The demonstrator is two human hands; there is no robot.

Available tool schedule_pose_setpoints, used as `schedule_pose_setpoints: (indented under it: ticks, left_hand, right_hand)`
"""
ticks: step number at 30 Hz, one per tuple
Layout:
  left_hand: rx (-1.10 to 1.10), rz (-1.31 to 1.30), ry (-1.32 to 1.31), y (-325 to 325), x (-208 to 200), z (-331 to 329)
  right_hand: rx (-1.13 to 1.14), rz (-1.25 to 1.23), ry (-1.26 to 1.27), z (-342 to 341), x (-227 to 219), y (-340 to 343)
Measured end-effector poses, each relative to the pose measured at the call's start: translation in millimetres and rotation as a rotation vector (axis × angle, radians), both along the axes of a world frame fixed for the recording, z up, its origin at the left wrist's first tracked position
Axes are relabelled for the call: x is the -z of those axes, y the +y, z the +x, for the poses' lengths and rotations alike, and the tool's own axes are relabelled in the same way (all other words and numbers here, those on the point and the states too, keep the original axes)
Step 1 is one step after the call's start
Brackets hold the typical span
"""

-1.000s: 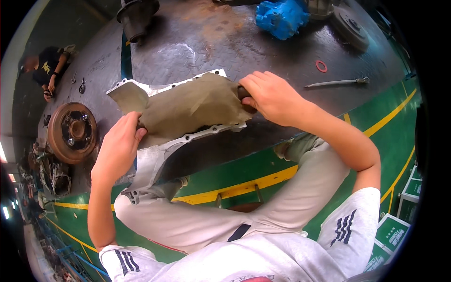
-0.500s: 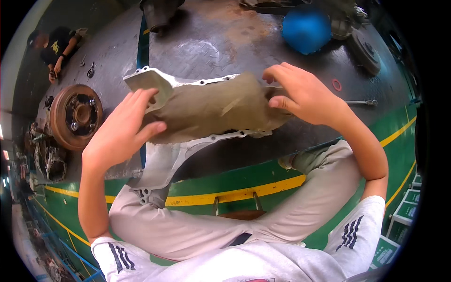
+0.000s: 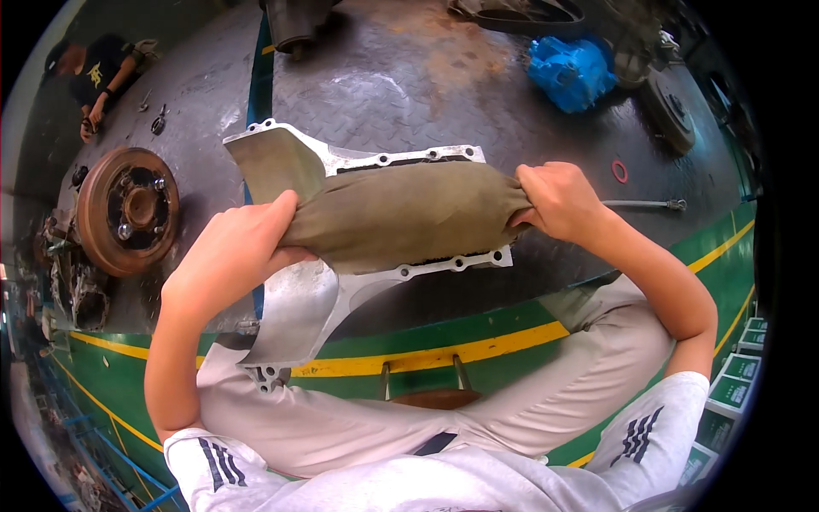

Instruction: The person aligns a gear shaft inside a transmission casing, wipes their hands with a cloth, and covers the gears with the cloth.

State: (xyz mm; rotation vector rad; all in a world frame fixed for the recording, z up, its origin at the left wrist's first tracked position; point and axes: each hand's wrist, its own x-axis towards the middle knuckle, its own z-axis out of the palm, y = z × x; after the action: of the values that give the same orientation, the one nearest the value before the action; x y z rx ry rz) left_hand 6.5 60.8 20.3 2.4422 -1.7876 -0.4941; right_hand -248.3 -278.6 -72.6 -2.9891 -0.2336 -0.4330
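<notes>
Evidently both arms are framing the work from below, elbows bending outward on either side. The left forearm is standing steeply, its wrist sitting lower than the knuckles; the right forearm is slanting inward from a sharply bent elbow. Both hands are staying apart from each other, each clamping one end of an olive-brown cloth.

The left hand is closing on the gathered left end, its fingers curling over with the knuckles uppermost, while its thumb is pointing right along the lower edge of the bundle. The right hand is gripping the bunched right end in a tighter fist, and folds are radiating from its fingers; part of the grip is hidden.

Between them, the cloth is bulging like a bolster, spanning the middle of a silvery metal casting and covering much of it. Whether its underside is touching the metal, one cannot tell. The casting is lying at the near edge of the tabletop, one curved wing jutting over that edge toward the person's leg. To the right, a slim metal rod is lying near the right wrist, with a red ring resting just beyond it.
</notes>
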Motion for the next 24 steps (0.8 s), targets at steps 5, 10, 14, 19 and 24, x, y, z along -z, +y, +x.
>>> schedule_pose_setpoints:
  ticks: [5, 10, 14, 19, 24]
  left_hand:
    - [-0.002, -0.006, -0.079, -0.2, 3.2, -2.8]
    - [0.003, -0.006, -0.089, 0.5, 3.9, -1.7]
    - [0.034, -0.044, -0.104, 1.0, 4.7, 0.8]
    - [0.023, -0.029, -0.089, 2.7, 3.8, -0.2]
    - [0.022, -0.025, -0.078, -0.1, 2.3, -1.4]
  right_hand:
    - [0.000, 0.048, 0.118, -2.6, -7.6, -5.0]
    - [-0.051, 0.099, 0.195, -1.8, -16.5, -10.8]
    - [-0.045, 0.085, 0.211, -1.2, -16.2, -10.8]
    - [-0.039, 0.100, 0.207, -7.1, -15.6, -10.7]
    - [-0.039, 0.125, 0.190, -10.1, -14.9, -13.0]
